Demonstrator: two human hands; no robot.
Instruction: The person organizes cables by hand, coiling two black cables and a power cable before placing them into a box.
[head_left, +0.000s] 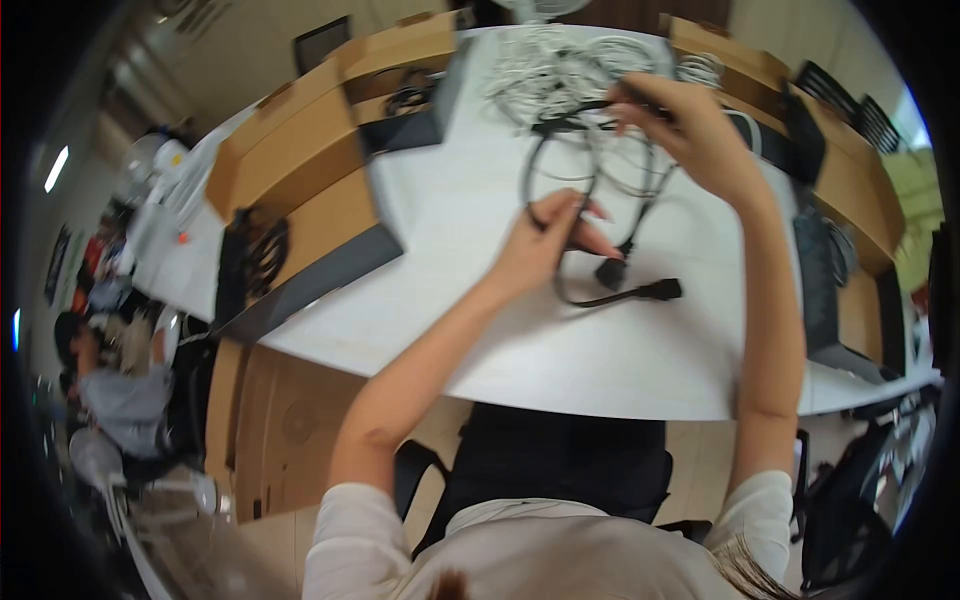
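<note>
My left hand (pixel 552 240) pinches a loop of a black power cable (pixel 545 165) above the white table (pixel 480 300). My right hand (pixel 685 125) grips the same black cable higher up, near the far side of the table. The cable hangs in a coil between both hands. Its two plug ends lie on the table, one plug (pixel 660 290) to the right and one plug (pixel 611 272) just below my left fingers. A tangle of white cables (pixel 560 65) lies behind the coil.
Open cardboard boxes (pixel 300 160) with black cables stand at the left; more boxes (pixel 850 180) line the right. A black chair (pixel 560 460) is under me. Another person (pixel 110 380) sits at far left near a second table.
</note>
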